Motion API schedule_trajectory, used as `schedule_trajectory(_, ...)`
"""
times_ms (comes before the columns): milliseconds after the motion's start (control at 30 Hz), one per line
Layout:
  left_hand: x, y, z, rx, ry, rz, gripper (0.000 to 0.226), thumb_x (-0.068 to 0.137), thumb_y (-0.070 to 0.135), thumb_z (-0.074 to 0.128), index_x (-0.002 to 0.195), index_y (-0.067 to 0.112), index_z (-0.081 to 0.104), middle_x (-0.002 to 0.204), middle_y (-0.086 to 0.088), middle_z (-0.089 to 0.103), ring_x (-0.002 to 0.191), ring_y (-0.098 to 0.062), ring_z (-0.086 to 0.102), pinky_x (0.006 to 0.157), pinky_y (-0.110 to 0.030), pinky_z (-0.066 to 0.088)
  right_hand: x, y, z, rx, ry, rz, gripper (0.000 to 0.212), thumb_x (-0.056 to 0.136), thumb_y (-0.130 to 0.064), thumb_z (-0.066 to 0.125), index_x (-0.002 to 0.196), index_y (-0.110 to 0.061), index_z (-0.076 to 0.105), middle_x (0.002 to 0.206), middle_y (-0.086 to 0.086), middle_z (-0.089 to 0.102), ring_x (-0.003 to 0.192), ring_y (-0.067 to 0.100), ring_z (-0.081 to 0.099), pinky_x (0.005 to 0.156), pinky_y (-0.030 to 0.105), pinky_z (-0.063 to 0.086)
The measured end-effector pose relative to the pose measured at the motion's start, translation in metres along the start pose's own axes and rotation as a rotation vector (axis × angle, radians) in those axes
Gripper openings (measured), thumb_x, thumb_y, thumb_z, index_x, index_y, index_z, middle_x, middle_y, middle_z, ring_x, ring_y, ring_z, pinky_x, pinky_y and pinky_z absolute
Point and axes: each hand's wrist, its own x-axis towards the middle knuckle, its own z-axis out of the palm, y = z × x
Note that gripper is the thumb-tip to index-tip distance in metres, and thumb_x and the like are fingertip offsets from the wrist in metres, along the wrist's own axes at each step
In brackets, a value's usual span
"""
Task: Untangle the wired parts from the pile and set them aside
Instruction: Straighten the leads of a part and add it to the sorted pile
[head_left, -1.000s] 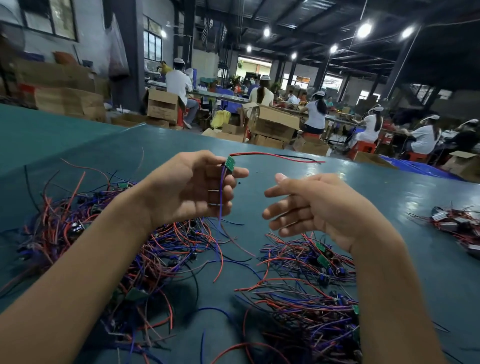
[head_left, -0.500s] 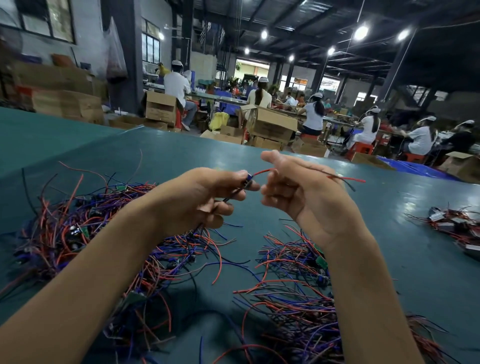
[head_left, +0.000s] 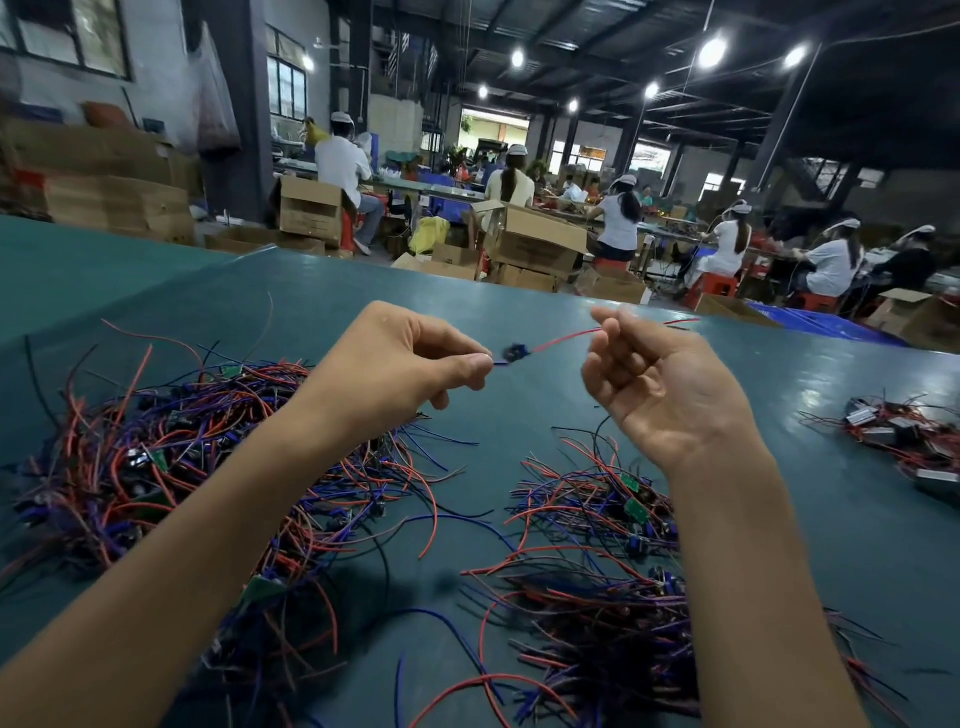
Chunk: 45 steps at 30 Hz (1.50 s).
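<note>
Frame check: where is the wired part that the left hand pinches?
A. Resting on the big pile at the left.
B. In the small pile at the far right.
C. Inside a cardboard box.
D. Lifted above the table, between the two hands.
D: the left hand pinches the wired part by its blue lead, up off the table, with its red wire running across to the right hand.

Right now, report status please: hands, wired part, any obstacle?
Left hand pinches wired part by its blue lead. Right hand at red wire, grip unclear. Part held above pile.
</note>
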Motion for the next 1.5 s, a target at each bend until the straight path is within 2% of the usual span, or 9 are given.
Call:
schedule_trajectory(267,-0.013,-0.005,0.043,-0.032,-0.255,-0.015,0.01,0.092,0.012,0.072,0.098,0.014,0.08,0.08,-0.004,0.077,0.059,-0.008,0.059,0.048,-0.022,0.045,-0.016,-0.06,-0.082,-1.041,0.292,0.09,0.021,0.093,-0.016,0.07,0.091,0.005,0.072,0.053,0.006,0.061,0.042,0.017,0.058,0.042,0.027,0.052)
schedule_trajectory(467,-0.054,-0.021,0.124,0.111,-0.409,0.161,0.013,0.091,0.013,0.073,0.102,0.015,0.08,0.086,-0.003,0.077,0.072,-0.006,0.066,0.068,-0.012,0.048,-0.036,-0.072,-0.126,-1.077,0.535,0.309,0.019,0.098,-0.01,0.063,0.084,0.003,0.063,0.034,-0.002,0.04,0.029,0.01,0.035,0.03,0.024,0.044)
schedule_trajectory(633,-0.073,-0.035,0.146,0.365,-0.427,0.26,0.017,0.095,0.022,0.066,0.107,0.019,0.078,0.098,-0.005,0.069,0.092,-0.021,0.064,0.083,-0.032,0.052,-0.045,-0.087,-0.138,-0.89,0.683,0.244,0.023,0.097,-0.025,0.065,0.084,-0.013,0.051,0.065,0.001,0.038,0.055,0.014,0.034,0.025,0.026,0.043)
schedule_trajectory(733,-0.065,-0.035,0.135,0.461,-0.402,0.253,0.017,0.095,0.028,0.065,0.102,0.019,0.077,0.096,-0.004,0.069,0.093,-0.022,0.063,0.084,-0.035,0.051,-0.046,-0.091,-0.129,-0.845,0.641,0.094,0.027,0.095,-0.033,0.067,0.112,-0.015,0.056,0.072,0.004,0.048,0.058,0.016,0.046,0.029,0.028,0.047)
schedule_trajectory(900,-0.054,-0.024,0.111,0.587,-0.426,0.201,0.042,0.096,0.053,0.058,0.082,0.016,0.07,0.077,-0.001,0.067,0.076,-0.021,0.062,0.067,-0.031,0.049,-0.048,-0.082,-0.084,-0.96,0.508,-0.032,0.039,0.089,-0.036,0.076,0.117,-0.016,0.058,0.071,0.017,0.067,0.038,0.017,0.063,0.039,0.031,0.053)
schedule_trajectory(1067,-0.01,-0.042,0.037,0.758,-0.186,0.101,0.026,0.094,0.036,0.063,0.084,0.014,0.072,0.081,0.001,0.072,0.078,-0.019,0.064,0.066,-0.027,0.044,-0.045,-0.065,-0.043,-1.064,0.385,-0.039,0.055,0.088,-0.037,0.076,0.134,-0.013,0.057,0.062,0.015,0.068,0.041,0.022,0.06,0.042,0.034,0.057)
schedule_trajectory(1133,-0.001,-0.061,0.006,0.793,-0.187,0.004,0.012,0.09,0.027,0.067,0.093,0.019,0.076,0.089,0.005,0.074,0.086,-0.014,0.068,0.071,-0.022,0.045,-0.043,-0.059,-0.032,-1.091,0.331,-0.047,0.051,0.091,-0.035,0.073,0.134,-0.011,0.058,0.07,0.017,0.066,0.045,0.023,0.057,0.045,0.034,0.058)
schedule_trajectory(1267,0.004,-0.105,-0.021,0.976,-0.363,-0.187,0.036,0.089,0.026,0.073,0.125,0.027,0.068,0.104,0.004,0.068,0.098,-0.017,0.063,0.082,-0.022,0.043,-0.04,-0.045,-0.013,-1.134,0.22,-0.046,0.025,0.094,-0.035,0.071,0.11,-0.018,0.062,0.069,0.015,0.068,0.047,0.021,0.058,0.056,0.037,0.06)
schedule_trajectory(1500,0.007,-0.124,-0.026,0.912,-0.329,-0.257,0.03,0.085,0.03,0.079,0.11,0.031,0.063,0.095,0.008,0.068,0.093,-0.014,0.064,0.085,-0.033,0.054,-0.029,-0.023,0.004,-1.259,0.093,-0.084,0.026,0.095,-0.04,0.068,0.111,-0.021,0.062,0.058,0.005,0.071,0.047,0.015,0.065,0.05,0.031,0.057)
